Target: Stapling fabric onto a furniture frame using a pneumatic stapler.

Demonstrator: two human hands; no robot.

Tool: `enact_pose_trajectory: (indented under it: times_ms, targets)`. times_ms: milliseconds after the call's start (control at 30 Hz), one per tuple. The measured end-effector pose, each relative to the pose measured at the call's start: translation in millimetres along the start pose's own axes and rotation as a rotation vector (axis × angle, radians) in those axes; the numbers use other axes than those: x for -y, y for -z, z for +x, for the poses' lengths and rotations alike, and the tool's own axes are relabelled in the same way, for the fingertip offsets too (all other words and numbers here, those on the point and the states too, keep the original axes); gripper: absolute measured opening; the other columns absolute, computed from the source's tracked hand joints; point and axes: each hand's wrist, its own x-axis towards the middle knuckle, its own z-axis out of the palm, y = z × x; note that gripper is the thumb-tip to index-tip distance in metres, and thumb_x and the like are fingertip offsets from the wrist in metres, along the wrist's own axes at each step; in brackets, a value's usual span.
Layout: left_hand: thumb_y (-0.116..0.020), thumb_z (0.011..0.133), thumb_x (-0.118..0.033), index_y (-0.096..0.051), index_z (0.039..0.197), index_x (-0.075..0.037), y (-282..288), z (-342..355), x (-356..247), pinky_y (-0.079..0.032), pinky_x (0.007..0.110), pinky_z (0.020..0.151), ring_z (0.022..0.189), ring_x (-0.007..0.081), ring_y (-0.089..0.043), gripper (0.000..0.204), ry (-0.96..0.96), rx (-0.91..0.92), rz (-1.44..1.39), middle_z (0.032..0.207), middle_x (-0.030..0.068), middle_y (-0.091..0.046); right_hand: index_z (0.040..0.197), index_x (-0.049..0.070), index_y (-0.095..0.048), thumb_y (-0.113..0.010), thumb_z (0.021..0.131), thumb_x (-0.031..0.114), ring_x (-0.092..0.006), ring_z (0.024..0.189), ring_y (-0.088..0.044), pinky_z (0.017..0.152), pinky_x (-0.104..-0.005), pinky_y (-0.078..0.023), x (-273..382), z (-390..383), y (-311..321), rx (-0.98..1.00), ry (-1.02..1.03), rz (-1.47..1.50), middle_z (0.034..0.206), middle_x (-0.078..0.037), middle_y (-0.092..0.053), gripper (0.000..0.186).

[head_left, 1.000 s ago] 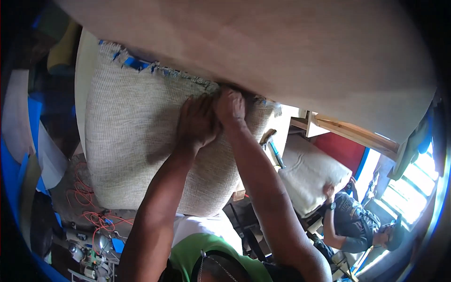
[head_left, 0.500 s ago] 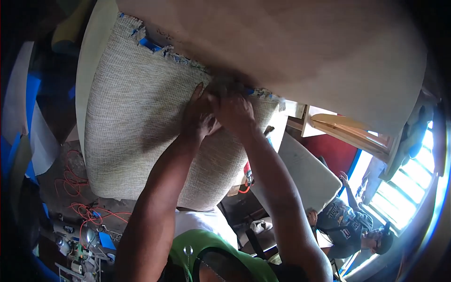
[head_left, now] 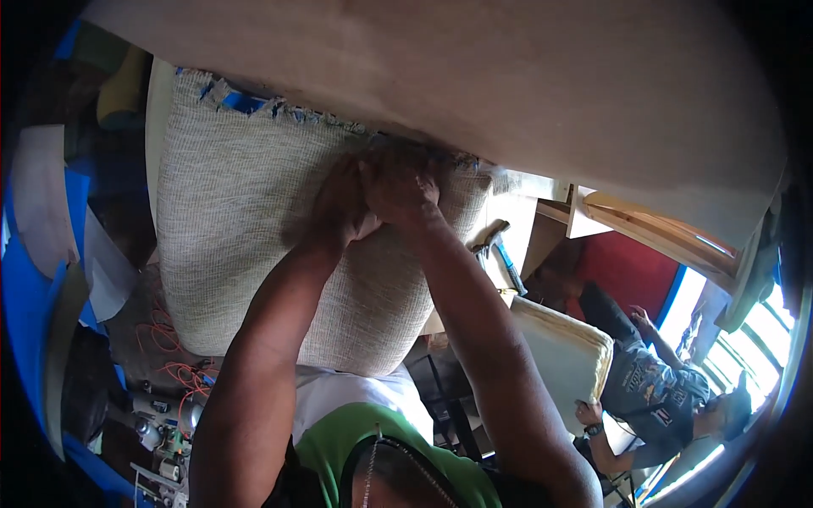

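Light woven fabric (head_left: 229, 220) covers a padded upholstered piece in front of me, its frayed upper edge running along a large pale board (head_left: 440, 76). Scraps of blue show among the frays. At that edge, right of the middle, my left hand (head_left: 340, 201) and my right hand (head_left: 401, 193) press close together, the right partly over the left. Both are closed on the fabric at the seam, though deep shadow hides the fingertips. A hammer (head_left: 506, 256) with a blue handle lies just right of the padded piece.
At the right, a co-worker (head_left: 648, 381) grips a pale padded panel (head_left: 559, 343). Wooden framing (head_left: 652, 229) stands beyond it. Orange hoses (head_left: 182, 372) and a compressor-like machine (head_left: 165, 432) are on the floor at lower left. Curved boards and blue sheets (head_left: 76, 220) stand at far left.
My view has shifted, bringing the whole hammer into sight. Both hands stay at the fabric edge, with my left thumb no longer standing out. The co-worker's panel has tilted, showing its yellowish edge.
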Motion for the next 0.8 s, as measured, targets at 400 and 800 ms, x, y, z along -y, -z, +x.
enact_pose_trajectory:
  times_ms: [400, 800]
  targets:
    - [-0.055, 0.090, -0.042, -0.041, 0.147, -0.003, -22, 8, -3, -0.021, 0.043, 0.121, 0.142, 0.0293, -0.037, 0.071, -0.069, -0.129, 0.143, 0.150, 0.0157, -0.046, 0.131, 0.001, -0.059, -0.041, 0.097, 0.050, -0.0375, 0.130, -0.050, 0.111, -0.0527, -0.031, 1, -5, 17, 0.161, -0.156, 0.014, 0.141, -0.023, -0.053, 0.062]
    - [-0.044, 0.095, -0.050, -0.051, 0.142, -0.008, -26, 4, 1, -0.021, 0.042, 0.121, 0.143, 0.0249, -0.038, 0.063, 0.017, -0.256, 0.033, 0.150, 0.0093, -0.048, 0.134, -0.003, -0.050, -0.057, 0.093, 0.022, -0.0417, 0.116, -0.055, 0.098, -0.0493, -0.046, -145, -252, -70, -0.025, -0.666, 0.162, 0.122, -0.026, -0.059, 0.048]
